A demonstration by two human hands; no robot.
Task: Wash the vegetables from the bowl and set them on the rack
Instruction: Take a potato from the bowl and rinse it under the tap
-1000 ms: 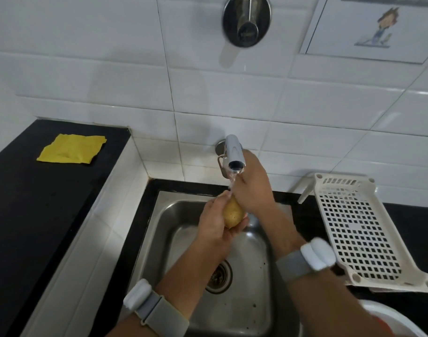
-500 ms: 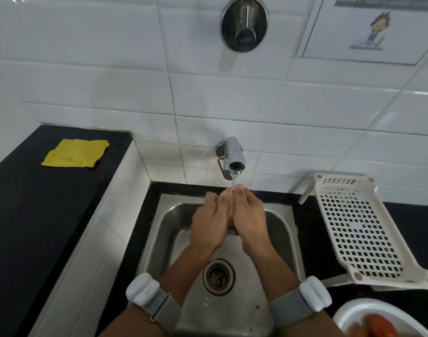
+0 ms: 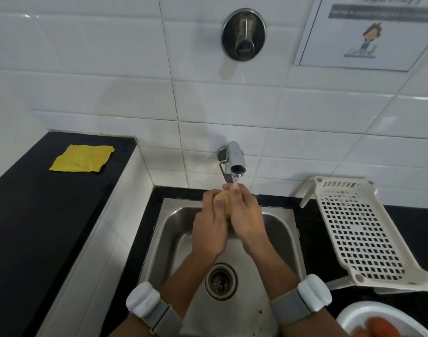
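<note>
From the head camera, looking down over the sink (image 3: 284, 229): both hands are pressed together around a potato (image 3: 224, 201), the left hand (image 3: 209, 231) cupping its left side and the right hand (image 3: 245, 218) wrapped over its right side, so that only a yellow-brown strip of it shows between the fingers; the potato is held above the steel basin, right under the tap (image 3: 236, 159), and a thin stream of water (image 3: 235, 184) falls onto the fingertips of the right hand and the top of the potato; each wrist carries a grey band with a white block on it, the left one (image 3: 144, 304) near the lower edge, the right one (image 3: 312, 291) beside the basin's right rim; the round drain (image 3: 221, 280) lies in the basin floor between the two forearms; to the right of the sink a white perforated rack (image 3: 361, 234) stands on the black bench (image 3: 410, 222), tilted, with nothing on it; in the lower right corner a white bowl (image 3: 368, 312) is partly cut off by the frame edge, with orange-red vegetables (image 3: 380, 328) inside, blurred; on the raised black bench to the left lies a yellow cloth (image 3: 82, 158), well apart from the sink; on the white tiled wall above the tap sits a round chrome fitting (image 3: 243, 35), and a printed sign (image 3: 368, 32) with a cartoon figure hangs to its right.
</note>
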